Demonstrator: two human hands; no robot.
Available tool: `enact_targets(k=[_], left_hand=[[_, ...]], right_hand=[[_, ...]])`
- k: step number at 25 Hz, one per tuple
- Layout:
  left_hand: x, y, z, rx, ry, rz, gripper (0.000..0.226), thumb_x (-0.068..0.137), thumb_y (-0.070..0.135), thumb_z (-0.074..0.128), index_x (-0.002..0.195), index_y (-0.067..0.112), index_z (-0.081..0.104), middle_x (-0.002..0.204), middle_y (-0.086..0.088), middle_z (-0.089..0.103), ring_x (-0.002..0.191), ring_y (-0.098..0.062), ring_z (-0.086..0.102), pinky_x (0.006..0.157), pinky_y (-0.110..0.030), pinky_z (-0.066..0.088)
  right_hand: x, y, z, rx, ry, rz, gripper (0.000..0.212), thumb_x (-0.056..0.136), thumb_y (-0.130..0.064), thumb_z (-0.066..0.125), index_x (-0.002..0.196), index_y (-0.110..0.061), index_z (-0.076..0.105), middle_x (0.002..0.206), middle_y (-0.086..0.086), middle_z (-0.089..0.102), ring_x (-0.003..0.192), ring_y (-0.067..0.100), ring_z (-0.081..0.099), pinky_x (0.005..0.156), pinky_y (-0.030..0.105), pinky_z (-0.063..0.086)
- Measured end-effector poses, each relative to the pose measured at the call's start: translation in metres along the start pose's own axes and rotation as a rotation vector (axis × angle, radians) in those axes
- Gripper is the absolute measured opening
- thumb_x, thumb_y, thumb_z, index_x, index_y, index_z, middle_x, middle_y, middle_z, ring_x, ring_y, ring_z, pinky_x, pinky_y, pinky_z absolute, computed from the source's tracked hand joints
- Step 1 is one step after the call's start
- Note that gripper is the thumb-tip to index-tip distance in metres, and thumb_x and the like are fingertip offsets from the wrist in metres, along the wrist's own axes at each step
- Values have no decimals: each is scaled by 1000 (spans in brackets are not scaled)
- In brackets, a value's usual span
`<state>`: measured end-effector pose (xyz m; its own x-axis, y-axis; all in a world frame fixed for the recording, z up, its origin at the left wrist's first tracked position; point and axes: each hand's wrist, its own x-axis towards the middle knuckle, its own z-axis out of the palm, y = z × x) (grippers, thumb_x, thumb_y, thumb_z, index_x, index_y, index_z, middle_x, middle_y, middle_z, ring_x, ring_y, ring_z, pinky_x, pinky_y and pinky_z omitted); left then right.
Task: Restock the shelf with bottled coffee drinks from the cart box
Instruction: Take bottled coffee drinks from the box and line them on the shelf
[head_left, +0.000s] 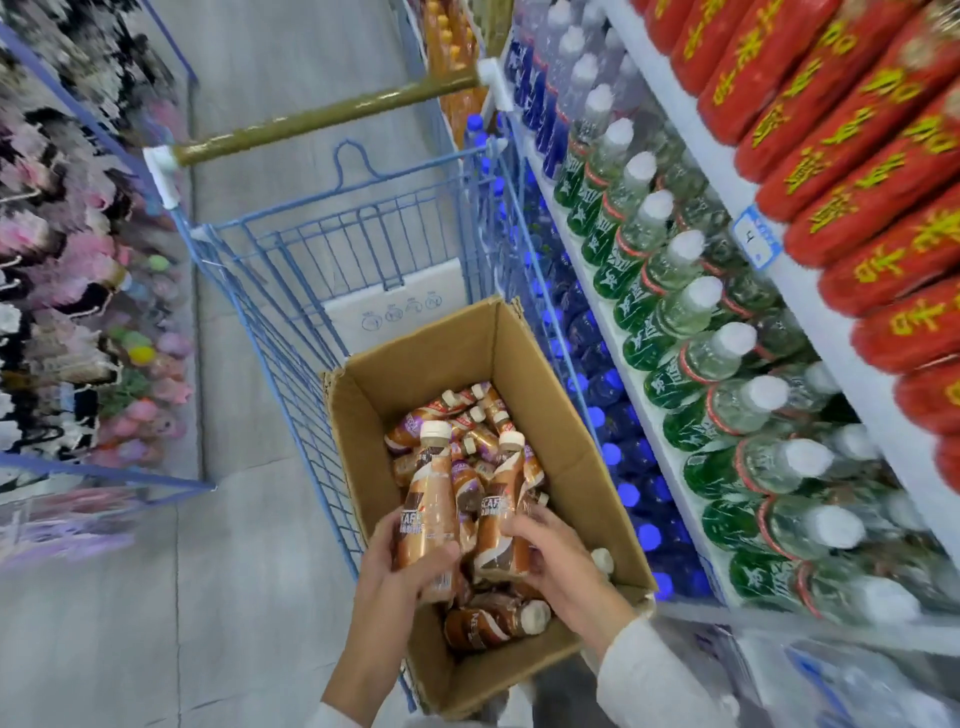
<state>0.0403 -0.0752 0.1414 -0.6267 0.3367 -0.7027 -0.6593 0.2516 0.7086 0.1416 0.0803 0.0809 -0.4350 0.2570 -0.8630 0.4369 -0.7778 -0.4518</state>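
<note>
The left hand (385, 564) grips a coffee bottle (431, 512); beside it, the right hand (561, 561) grips a second bottle (501, 525), over the cardboard box (545, 374).

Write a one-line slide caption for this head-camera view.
Left hand and right hand each grip a coffee bottle at the cardboard box in the cart.

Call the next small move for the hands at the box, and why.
Probably lift both straight up, clear of the box. The left hand grips the left bottle and the right hand grips the right bottle, both upright, bases down among the loose ones. The shelf is to the right; no coffee slot is in view.
</note>
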Motion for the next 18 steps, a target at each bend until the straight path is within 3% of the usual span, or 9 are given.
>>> enact_targets(k=[4, 6, 9, 12, 15, 18], left_hand=[[-27, 31, 43, 61, -212, 130, 72, 53, 13, 89, 117, 32, 62, 109, 0, 74, 98, -21, 72, 83, -47, 58], [-44, 42, 70, 76, -328, 147, 70, 55, 8, 89, 116, 30, 63, 106, -1, 76, 96, -23, 73, 83, -49, 56], [-77, 44, 123, 73, -522, 160, 62, 56, 13, 81, 114, 25, 64, 98, -5, 76, 86, -24, 73, 75, -49, 57], [-121, 35, 179, 72, -661, 185, 66, 40, 16, 73, 105, 21, 62, 78, 2, 72, 62, -14, 67, 58, -36, 50], [-181, 13, 229, 118, -823, 220, 64, 43, 17, 79, 104, 26, 62, 79, 2, 73, 61, -16, 68, 48, -35, 53], [-247, -12, 269, 135, -942, 275, 58, 48, 13, 83, 98, 37, 69, 84, 2, 76, 69, -18, 72, 54, -34, 56]], right_hand=[[-77, -22, -21, 212, -11, -229, 58, 74, -8, 83, 126, -14, 59, 110, 13, 75, 97, 29, 73, 84, 47, 58], [-116, -30, -36, 272, 14, -379, 58, 70, -2, 83, 122, -15, 60, 110, 14, 75, 94, 30, 72, 84, 48, 56], [-172, -34, -75, 329, 170, -572, 58, 55, -4, 83, 108, -19, 66, 95, 12, 75, 80, 27, 69, 78, 46, 56], [-234, -30, -122, 458, 210, -703, 78, 38, -13, 80, 114, -9, 63, 87, 9, 71, 68, 21, 66, 62, 33, 53], [-302, -13, -171, 524, 233, -847, 72, 41, -20, 78, 111, -7, 63, 88, 10, 71, 72, 23, 66, 62, 37, 54], [-362, 13, -219, 477, 377, -969, 67, 47, -19, 88, 110, -9, 65, 95, 13, 74, 84, 28, 69, 74, 44, 59]])
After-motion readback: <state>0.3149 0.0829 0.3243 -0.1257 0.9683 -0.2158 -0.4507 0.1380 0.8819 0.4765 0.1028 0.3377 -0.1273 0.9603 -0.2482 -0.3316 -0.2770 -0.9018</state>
